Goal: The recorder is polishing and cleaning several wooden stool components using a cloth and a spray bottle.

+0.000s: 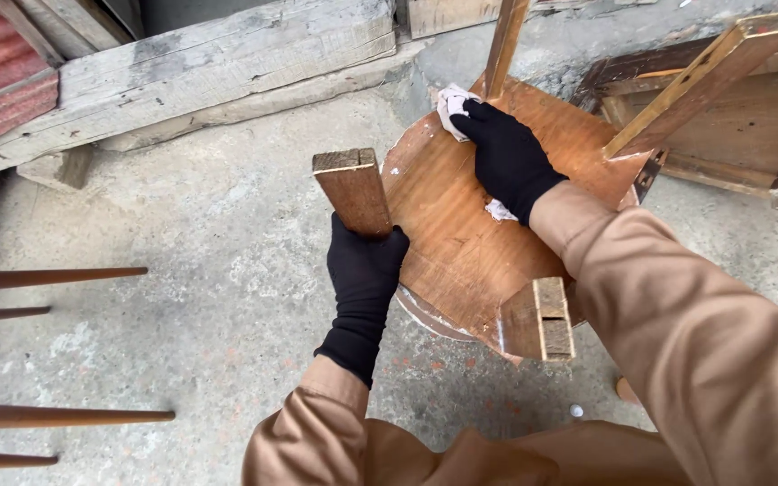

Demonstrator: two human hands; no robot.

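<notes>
Fingers of the left hand (364, 270) wrap one leg (354, 191) of the upturned stool (461, 225); the right hand (503, 155) presses a white cloth (450, 103) flat on the underside, farther away.

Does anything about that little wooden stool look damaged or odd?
Yes. The round stool is upside down, legs in the air. Its underside is scratched, with white patches near the rim. The left hand grips one leg; the right hand presses a white cloth on the wood.
</notes>
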